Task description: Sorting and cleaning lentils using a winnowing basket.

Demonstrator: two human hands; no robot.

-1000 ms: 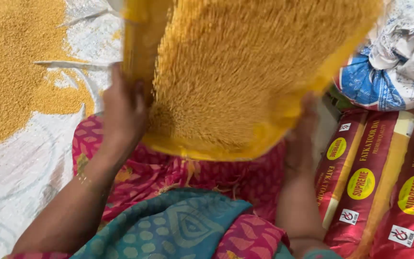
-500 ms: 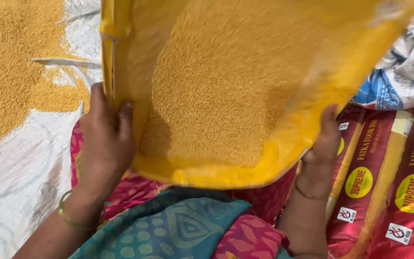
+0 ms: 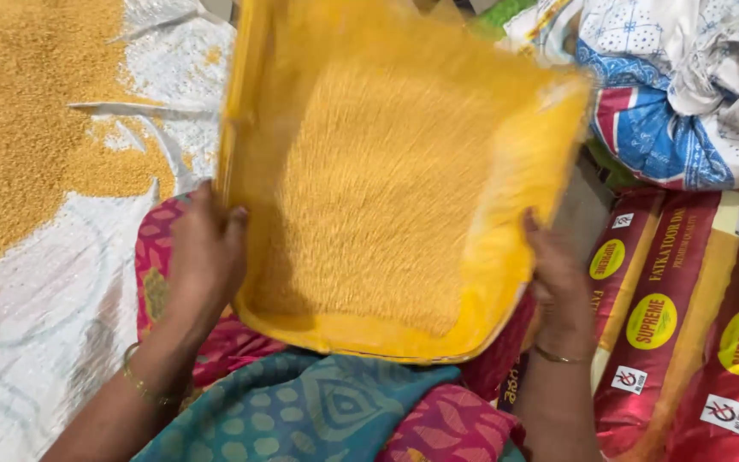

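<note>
A wide yellow winnowing tray fills the middle of the head view, held over my lap. It carries a bed of small yellow grain, blurred by motion. My left hand grips the tray's left rim near its lower corner. On the other side, my right hand clasps the right rim from outside. A bangle shows on each wrist. My pink and teal patterned clothing lies under the tray.
A big heap of the same yellow grain lies on a white woven sheet to the left. Red and yellow printed sacks stand at the right. A blue and white cloth bundle sits at the upper right.
The tray has dropped from high and close to the camera to a lower position, and the grain has settled toward its near end. Both hands kept their grip.
</note>
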